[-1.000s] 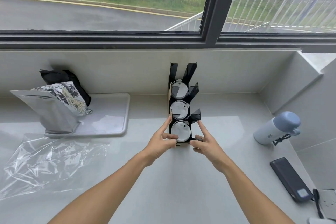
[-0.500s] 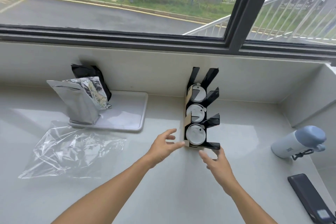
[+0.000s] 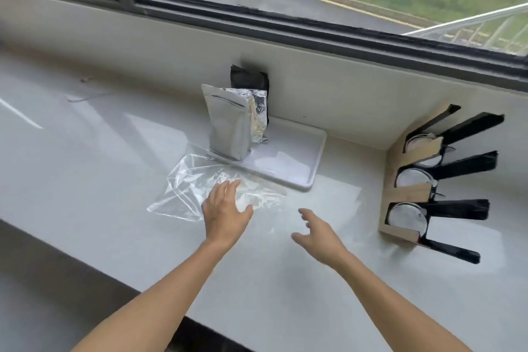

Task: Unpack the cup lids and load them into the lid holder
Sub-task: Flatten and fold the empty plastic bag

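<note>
The lid holder point(image 3: 408, 194), black dividers on a cardboard-brown side, stands on the counter at the right. Its three slots each hold white cup lids point(image 3: 407, 216). A crumpled clear plastic bag point(image 3: 197, 188) lies flat on the counter left of centre. My left hand point(image 3: 224, 213) hovers palm-down over the bag's near right part, fingers spread, holding nothing. My right hand point(image 3: 317, 233) is open above the bare counter between the bag and the holder, fingers loosely curled and apart.
A white tray point(image 3: 297, 163) sits against the back wall with a silver foil pouch point(image 3: 228, 123) on its left end and a black pouch point(image 3: 248, 80) behind it. The counter's front edge point(image 3: 94, 266) runs diagonally at lower left. A window is above.
Both hands have left the lid holder and moved left toward the plastic bag. My view has swung left, so the holder now sits at the right edge.
</note>
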